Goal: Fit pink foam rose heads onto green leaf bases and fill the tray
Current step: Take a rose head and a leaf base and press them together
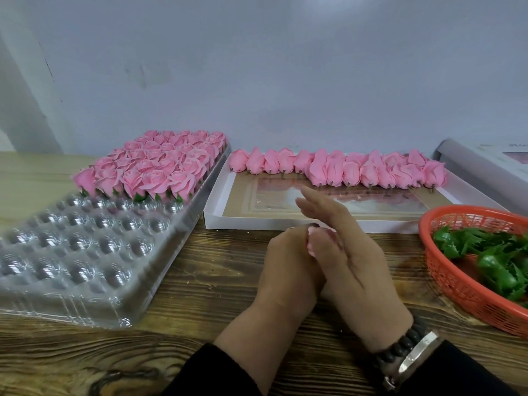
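Fingers on the right hand [351, 252] are straight and mostly pressed together, pointing off toward 11 o'clock, with the palm laid flat against the left hand [288, 267]. Left one is curled into a loose fist, and squashed between the two is a pink foam rose head [314, 238], only a sliver of pink showing at the top of the clasp, so can't tell if a leaf base is on it. All this sits dead centre over the dark wood-grain tabletop [200, 281].

Over at 9 o'clock is the clear plastic blister tray with round dimpled pockets [85, 247]. Its far end, around 11 o'clock, is packed with finished pink roses with green leaves peeking out underneath [154, 164]; the near rows are bare pockets.

At 12 to 1 o'clock there's a shallow white cardboard box lid with a brown printed inside [285, 221], and a line of loose pink rose heads lying on their sides, little stems toward the camera [343, 168], runs along its far edge.

At 3 o'clock an orange-red woven plastic basket [457, 281] holds a pile of green plastic jagged leaf bases [491, 252].

Right wrist has a dark bead bracelet and a silver metal band [411, 352], black sleeves on both arms.
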A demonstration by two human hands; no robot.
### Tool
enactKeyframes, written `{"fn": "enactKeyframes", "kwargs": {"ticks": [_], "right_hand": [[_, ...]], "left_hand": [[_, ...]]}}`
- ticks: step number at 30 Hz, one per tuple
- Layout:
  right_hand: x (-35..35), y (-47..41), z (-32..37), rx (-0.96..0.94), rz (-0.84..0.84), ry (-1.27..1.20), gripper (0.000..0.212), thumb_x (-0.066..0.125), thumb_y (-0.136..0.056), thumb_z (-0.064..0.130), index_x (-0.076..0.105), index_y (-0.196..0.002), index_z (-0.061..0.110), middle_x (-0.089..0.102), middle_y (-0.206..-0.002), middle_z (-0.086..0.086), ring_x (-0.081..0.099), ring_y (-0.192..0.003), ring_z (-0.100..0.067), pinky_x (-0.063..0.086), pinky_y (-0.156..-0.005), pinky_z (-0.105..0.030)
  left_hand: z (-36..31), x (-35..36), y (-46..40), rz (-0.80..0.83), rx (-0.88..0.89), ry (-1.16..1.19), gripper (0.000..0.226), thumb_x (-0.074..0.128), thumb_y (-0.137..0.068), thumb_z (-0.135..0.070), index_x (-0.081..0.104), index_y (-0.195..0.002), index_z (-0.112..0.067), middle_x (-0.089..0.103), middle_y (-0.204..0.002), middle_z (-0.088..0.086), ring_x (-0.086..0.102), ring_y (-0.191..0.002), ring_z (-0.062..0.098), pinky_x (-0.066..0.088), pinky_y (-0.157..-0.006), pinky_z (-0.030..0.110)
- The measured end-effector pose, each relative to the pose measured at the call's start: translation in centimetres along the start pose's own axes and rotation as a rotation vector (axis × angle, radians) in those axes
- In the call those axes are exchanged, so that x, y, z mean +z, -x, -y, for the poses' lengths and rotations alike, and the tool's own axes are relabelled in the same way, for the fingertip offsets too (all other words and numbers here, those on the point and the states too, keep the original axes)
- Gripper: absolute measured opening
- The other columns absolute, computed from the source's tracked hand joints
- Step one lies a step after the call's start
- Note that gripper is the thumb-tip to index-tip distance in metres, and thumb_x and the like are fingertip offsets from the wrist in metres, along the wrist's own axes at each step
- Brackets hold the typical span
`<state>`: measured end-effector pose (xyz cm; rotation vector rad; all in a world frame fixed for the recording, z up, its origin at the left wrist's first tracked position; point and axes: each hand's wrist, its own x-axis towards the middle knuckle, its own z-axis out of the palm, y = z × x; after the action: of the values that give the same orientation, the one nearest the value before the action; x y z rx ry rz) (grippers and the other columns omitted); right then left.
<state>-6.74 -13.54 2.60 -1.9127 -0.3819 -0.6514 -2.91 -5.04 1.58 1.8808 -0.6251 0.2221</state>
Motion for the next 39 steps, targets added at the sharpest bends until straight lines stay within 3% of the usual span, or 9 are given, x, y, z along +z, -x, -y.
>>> {"fn": "enactKeyframes", "kwargs": {"ticks": [3, 5, 7, 12, 17, 21, 27, 34, 39], "right_hand": [[0.0, 0.0, -0.1, 0.067, -0.114, -0.073, 0.033, 0.039, -0.085, 0.045, 0.064, -0.103, 0.033, 0.067, -0.105, 0.019, 0.058, -0.105, 0.003, 0.042, -0.086, -0.012], [0.2, -0.1, -0.2, 0.085, -0.118, -0.028, 0.022, 0.047, -0.085, 0.039, 0.068, -0.09, 0.034, 0.069, -0.095, 0.02, 0.061, -0.095, 0.005, 0.041, -0.08, -0.007], [0.2, -0.1, -0.5, 0.101, -0.081, 0.032, 0.019, 0.049, -0.086, 0.029, 0.067, -0.086, 0.035, 0.07, -0.09, 0.02, 0.061, -0.092, 0.006, 0.041, -0.081, -0.006], [-0.4, -0.4, -1.2, 0.171, 0.075, 0.104, 0.024, 0.051, -0.092, 0.02, 0.067, -0.091, 0.038, 0.067, -0.1, 0.023, 0.057, -0.103, 0.009, 0.039, -0.095, -0.011], [-1.0, -0.5, -0.8, 0.168, 0.21, 0.095, 0.026, 0.05, -0.094, 0.023, 0.068, -0.095, 0.041, 0.067, -0.098, 0.029, 0.065, -0.089, 0.0, 0.04, -0.08, -0.005], [-1.2, -0.3, -0.5, 0.215, 0.311, 0.007, 0.028, 0.048, -0.09, 0.028, 0.063, -0.103, 0.047, 0.071, -0.088, 0.008, 0.064, -0.049, -0.013, 0.047, -0.05, -0.016], [-1.5, -0.2, -0.7, 0.178, 0.191, -0.05, 0.067, 0.073, -0.064, 0.045, 0.043, -0.124, 0.052, 0.053, -0.126, 0.027, 0.046, -0.119, 0.011, 0.038, -0.097, -0.009], [-0.1, -0.2, -0.1, 0.219, -0.107, -0.256, 0.042, 0.053, -0.067, 0.055, 0.066, -0.099, 0.03, 0.069, -0.1, 0.017, 0.062, -0.096, 0.004, 0.046, -0.079, -0.01], [0.6, -0.3, -0.4, 0.26, -0.173, -0.192, 0.009, 0.064, -0.082, 0.029, 0.071, -0.08, 0.024, 0.072, -0.082, 0.013, 0.063, -0.082, 0.006, 0.042, -0.071, -0.004]], "left_hand": [[0.3, 0.3, -0.1, -0.011, 0.118, -0.274, 0.021, 0.047, -0.087, -0.023, 0.057, -0.07, -0.026, 0.062, -0.072, -0.008, 0.058, -0.07, 0.005, 0.039, -0.059, 0.009], [0.7, 0.7, 0.1, 0.024, 0.139, -0.41, 0.022, 0.043, -0.091, -0.017, 0.064, -0.091, -0.014, 0.068, -0.091, 0.002, 0.061, -0.087, 0.015, 0.043, -0.073, 0.017], [0.5, 0.6, 0.3, 0.022, 0.055, -0.284, 0.02, 0.046, -0.09, -0.009, 0.065, -0.098, -0.009, 0.069, -0.095, 0.006, 0.062, -0.09, 0.019, 0.048, -0.077, 0.022], [-0.2, 0.6, -0.1, 0.171, -0.004, -0.191, 0.025, 0.05, -0.091, -0.013, 0.061, -0.113, -0.014, 0.064, -0.108, 0.0, 0.053, -0.096, 0.002, 0.033, -0.074, -0.002], [-0.9, -0.7, -0.3, 0.421, -0.266, 0.134, 0.015, 0.055, -0.084, 0.002, 0.06, -0.098, 0.006, 0.057, -0.079, 0.009, 0.053, -0.065, 0.016, 0.04, -0.054, 0.019], [-1.2, -1.3, 0.0, 0.498, -0.305, 0.13, 0.018, 0.048, -0.088, -0.004, 0.055, -0.072, -0.011, 0.052, -0.045, -0.007, 0.045, -0.044, 0.01, 0.037, -0.044, 0.019], [-0.4, -1.4, -0.2, 0.263, -0.203, 0.293, 0.011, 0.059, -0.085, 0.0, 0.062, -0.076, -0.004, 0.062, -0.069, 0.007, 0.058, -0.066, 0.015, 0.05, -0.061, 0.024], [0.2, -0.1, 0.3, 0.132, -0.093, 0.148, 0.022, 0.062, -0.078, -0.014, 0.061, -0.06, -0.026, 0.065, -0.062, -0.01, 0.061, -0.061, 0.001, 0.045, -0.054, 0.014], [0.1, 0.6, 0.1, 0.123, -0.002, -0.022, 0.013, 0.058, -0.088, -0.012, 0.068, -0.081, -0.016, 0.07, -0.08, -0.001, 0.064, -0.078, 0.008, 0.05, -0.068, 0.017]]}}
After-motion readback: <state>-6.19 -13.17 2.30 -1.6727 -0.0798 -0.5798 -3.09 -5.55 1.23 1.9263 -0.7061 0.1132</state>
